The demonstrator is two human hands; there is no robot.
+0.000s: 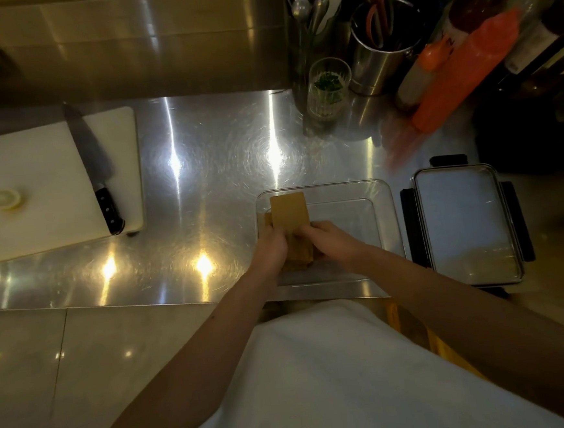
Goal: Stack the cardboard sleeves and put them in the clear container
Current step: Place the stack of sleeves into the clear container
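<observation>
late stage, i'd judge: cardboard sleeves (289, 218) are bunched in a rough stack at the left end of the clear container (386, 205), not yet squared or let go. left hand (271, 248) and right hand (330, 240) both closed on the stack's near end. sleeves: flat matte brown card, top one sticking out far side. container: glossy rounded rectangle. its lid (467, 223) sits just right of the container, off.
</observation>
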